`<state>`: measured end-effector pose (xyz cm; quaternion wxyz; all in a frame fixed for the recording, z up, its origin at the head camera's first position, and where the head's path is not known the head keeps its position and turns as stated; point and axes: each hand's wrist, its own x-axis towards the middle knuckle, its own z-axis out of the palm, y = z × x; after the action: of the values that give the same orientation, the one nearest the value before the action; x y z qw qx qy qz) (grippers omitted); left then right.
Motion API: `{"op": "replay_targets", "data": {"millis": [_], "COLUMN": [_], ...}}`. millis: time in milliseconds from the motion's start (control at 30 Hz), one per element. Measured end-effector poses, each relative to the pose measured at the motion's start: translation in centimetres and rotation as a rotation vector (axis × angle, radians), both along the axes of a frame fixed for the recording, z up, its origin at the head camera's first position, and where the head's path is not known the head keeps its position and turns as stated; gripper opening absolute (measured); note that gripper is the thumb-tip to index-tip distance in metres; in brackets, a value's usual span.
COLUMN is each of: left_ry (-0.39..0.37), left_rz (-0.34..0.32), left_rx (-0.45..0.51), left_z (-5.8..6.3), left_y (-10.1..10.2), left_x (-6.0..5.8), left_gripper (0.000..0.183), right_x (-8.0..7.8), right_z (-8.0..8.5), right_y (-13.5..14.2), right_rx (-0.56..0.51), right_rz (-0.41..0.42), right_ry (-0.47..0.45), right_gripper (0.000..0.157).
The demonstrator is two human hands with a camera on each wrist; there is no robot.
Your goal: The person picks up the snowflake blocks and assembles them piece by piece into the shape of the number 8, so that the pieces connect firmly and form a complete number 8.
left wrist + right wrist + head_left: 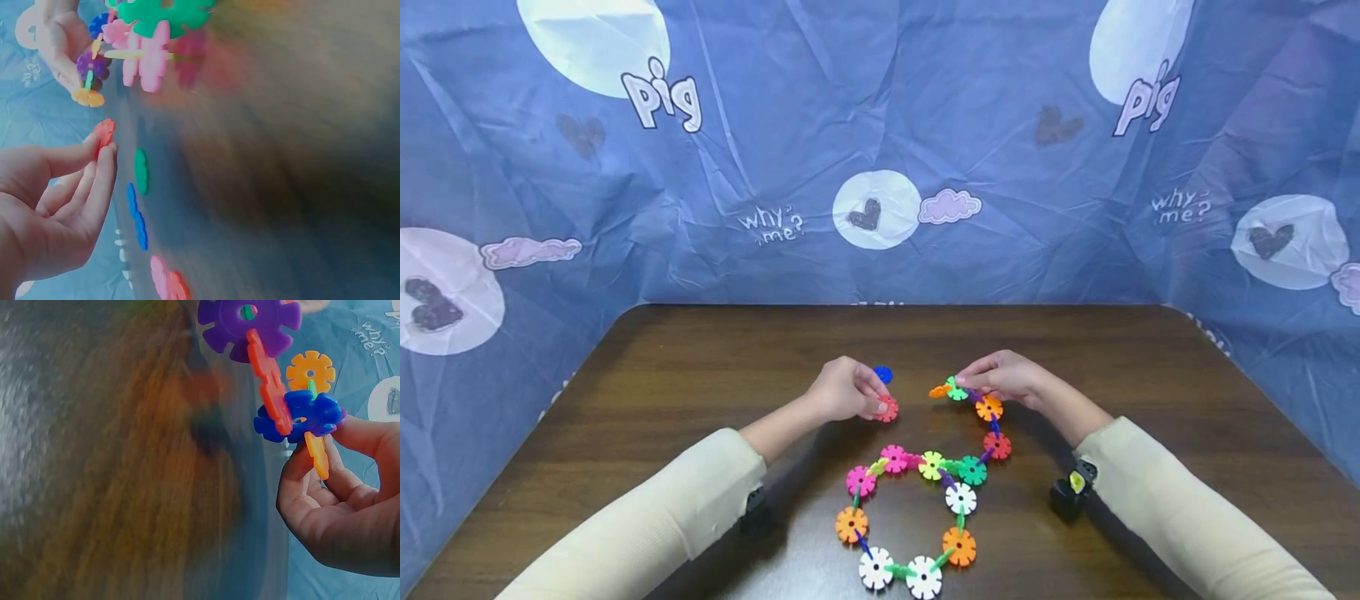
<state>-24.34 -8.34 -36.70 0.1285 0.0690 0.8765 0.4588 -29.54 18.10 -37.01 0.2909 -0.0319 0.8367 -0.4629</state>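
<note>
Between thumb and fingertips, my left hand pinches a red notched plastic disc. My right hand grips a chain of linked discs near its free end, where a light green disc and an orange disc stick out toward the left hand. A short gap separates the red disc from that orange end. From the right hand the chain curves down through a red disc to a ring of linked discs, including white discs. In the right wrist view, a blue disc partly covers the fingertips.
A loose blue disc lies beyond the left hand on the brown table. The left wrist view also has a loose green disc and a pink disc. A blue printed cloth hangs behind the table.
</note>
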Motion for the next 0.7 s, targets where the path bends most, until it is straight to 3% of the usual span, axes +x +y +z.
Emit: {"op": "replay_targets", "data": {"millis": [133, 400, 700], "left_ry": [-0.113, -0.274, -0.334], "left_rz": [0.078, 0.129, 0.185], "left_rx": [0.117, 0.258, 0.359], "left_z": [0.0, 0.1, -0.1], "left_y": [1.3, 3.0, 4.4], "left_x": [-1.1, -2.0, -1.9], "left_gripper": [0.012, 0.017, 0.017], "right_x": [0.0, 0.0, 0.1], "right_z": [-0.1, -0.1, -0.3], "right_y": [-0.2, -0.3, -0.6], "right_rx": [-0.009, -0.010, -0.007], "right_rz": [-0.002, -0.020, -0.024], "right_ry": [-0.003, -0.008, 0.021], "right_gripper": [0.039, 0.039, 0.037]}}
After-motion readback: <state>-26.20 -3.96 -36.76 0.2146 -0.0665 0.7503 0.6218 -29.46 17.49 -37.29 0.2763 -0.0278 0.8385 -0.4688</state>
